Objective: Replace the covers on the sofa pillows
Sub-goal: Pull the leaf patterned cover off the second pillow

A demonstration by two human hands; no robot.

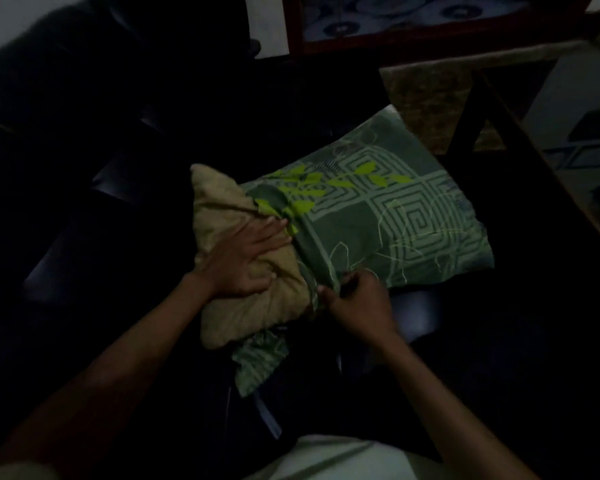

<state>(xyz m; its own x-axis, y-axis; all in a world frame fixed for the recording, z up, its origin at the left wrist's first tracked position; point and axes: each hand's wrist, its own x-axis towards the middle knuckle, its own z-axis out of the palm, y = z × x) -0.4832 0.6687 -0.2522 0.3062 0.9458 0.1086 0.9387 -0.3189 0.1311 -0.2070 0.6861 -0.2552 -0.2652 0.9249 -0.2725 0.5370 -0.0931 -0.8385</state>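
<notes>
Head view: pillow [222, 244] half inside cover [395, 223]; left hand [246, 258] presses flat, right hand [357, 299] pinches cover edge.

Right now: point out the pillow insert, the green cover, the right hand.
pillow insert [222, 202], head view, bare tan upper part.
green cover [395, 220], head view, patterned middle.
right hand [357, 303], head view, back of hand.

Dark sofa seat [94, 216] left of the tan pillow [222, 216] lies bare: open approach there. Right side tight: dark table frame [520, 140] just beside the green cover [413, 216]. Near edge blocked by both forearms & loose cover flap [257, 358].
</notes>
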